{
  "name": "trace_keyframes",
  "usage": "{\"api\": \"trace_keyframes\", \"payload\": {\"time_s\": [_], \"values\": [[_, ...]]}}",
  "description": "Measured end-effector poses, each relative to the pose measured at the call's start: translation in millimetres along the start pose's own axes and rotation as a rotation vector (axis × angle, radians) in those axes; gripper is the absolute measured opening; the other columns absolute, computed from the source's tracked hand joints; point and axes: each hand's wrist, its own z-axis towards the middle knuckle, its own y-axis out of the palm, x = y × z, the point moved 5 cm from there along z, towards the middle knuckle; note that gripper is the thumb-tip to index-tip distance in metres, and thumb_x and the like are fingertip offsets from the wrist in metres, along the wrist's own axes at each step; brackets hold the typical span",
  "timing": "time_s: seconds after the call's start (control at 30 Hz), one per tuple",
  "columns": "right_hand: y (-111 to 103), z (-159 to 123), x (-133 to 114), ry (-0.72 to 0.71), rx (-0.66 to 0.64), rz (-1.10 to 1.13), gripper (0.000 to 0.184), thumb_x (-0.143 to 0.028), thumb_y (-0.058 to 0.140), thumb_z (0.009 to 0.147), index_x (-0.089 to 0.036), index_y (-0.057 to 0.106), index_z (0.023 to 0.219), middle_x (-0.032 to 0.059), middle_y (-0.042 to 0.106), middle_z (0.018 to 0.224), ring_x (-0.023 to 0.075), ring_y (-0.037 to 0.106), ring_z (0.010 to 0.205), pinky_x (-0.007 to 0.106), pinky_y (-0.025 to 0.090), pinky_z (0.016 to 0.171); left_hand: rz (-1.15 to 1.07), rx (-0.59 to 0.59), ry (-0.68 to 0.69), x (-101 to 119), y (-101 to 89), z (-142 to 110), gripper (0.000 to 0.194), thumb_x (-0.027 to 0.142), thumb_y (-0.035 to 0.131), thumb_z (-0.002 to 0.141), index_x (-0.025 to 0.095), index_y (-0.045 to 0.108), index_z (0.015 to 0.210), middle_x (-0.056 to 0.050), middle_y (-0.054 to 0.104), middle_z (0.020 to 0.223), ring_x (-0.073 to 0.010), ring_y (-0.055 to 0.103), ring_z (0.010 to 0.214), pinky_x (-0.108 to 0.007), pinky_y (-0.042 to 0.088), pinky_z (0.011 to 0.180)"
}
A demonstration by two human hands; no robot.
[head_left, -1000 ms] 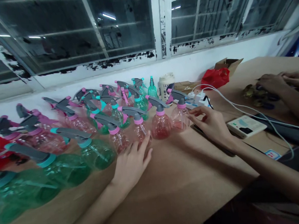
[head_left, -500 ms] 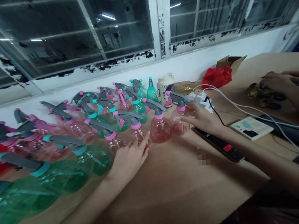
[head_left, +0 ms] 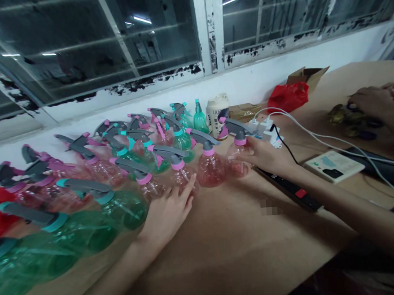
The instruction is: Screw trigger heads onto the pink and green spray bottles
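Head view: the right hand (head_left: 268, 157) grasps the rightmost pink bottle (head_left: 232, 160), upright to its left; the left hand (head_left: 166, 215), unclenched, touches another pink bottle (head_left: 182, 174).

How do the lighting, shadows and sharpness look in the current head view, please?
In the head view, the light is dim and cool, with bright lamp streaks in the window panes; a broad, soft shadow lies on the table below the right arm; the near green bottles look stretched and blurred at the left edge; pixel blocks cover a small patch of table.
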Motion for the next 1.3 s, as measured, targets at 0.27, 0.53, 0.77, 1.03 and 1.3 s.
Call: {"api": "trace_keyframes", "payload": {"time_s": [0.27,0.53,0.77,1.03,1.3], "values": [[-16,-27,-10,-0.026,-0.011,-0.135,0.053,-0.063,0.056,0.073,-0.014,0.058,0.094,0.0141,0.067,0.076,0.0311,0.063,0.067,0.038,0.043,0.057,-0.185,0.043,0.066,18,-10.9,-10,0.046,0.025,0.046,0.092,0.019,0.037,0.137,-0.009,0.063,0.099,-0.0259,0.062,0.089,-0.038,0.05,0.074],[-38,-79,-58,-0.188,-0.126,0.02,0.045,-0.059,0.056,0.076,-0.019,0.061,0.095,0.0099,0.068,0.088,0.0248,0.065,0.072,0.035,0.05,0.062,-0.69,0.036,0.053,49,-13.7,-31,0.05,0.04,0.05,0.089,0.023,0.037,0.134,-0.008,0.054,0.127,-0.0252,0.057,0.109,-0.04,0.049,0.087],[-34,-110,-110,-0.247,-0.214,0.07,0.051,-0.061,0.059,0.072,-0.018,0.062,0.1,0.0088,0.067,0.09,0.0246,0.066,0.076,0.036,0.054,0.065,-0.825,0.121,0.1,64,-8.4,-49,0.08,0.049,0.067,0.073,0.02,0.028,0.136,-0.015,0.043,0.136,-0.0354,0.04,0.124,-0.054,0.032,0.1],[-1,-113,-156,-0.355,-0.355,0.236,0.051,-0.063,0.06,0.069,-0.017,0.062,0.091,0.0071,0.062,0.081,0.0226,0.062,0.07,0.038,0.053,0.062,-0.937,0.199,-0.046,35,9.4,-94,0.081,0.054,0.07,0.07,0.023,0.029,0.133,-0.014,0.048,0.13,-0.0346,0.044,0.12,-0.052,0.04,0.093],[19,-93,-198,-0.329,-0.532,0.753,0.068,-0.043,0.078,0.059,-0.023,0.048,0.117,0.004,0.059,0.111,0.0203,0.059,0.098,0.035,0.049,0.084,-0.9,0.253,-0.087,14,11.7,-121,0.074,0.058,0.072,0.064,0.023,0.041,0.122,-0.011,0.056,0.119,-0.034,0.048,0.115,-0.057,0.037,0.094]]}}
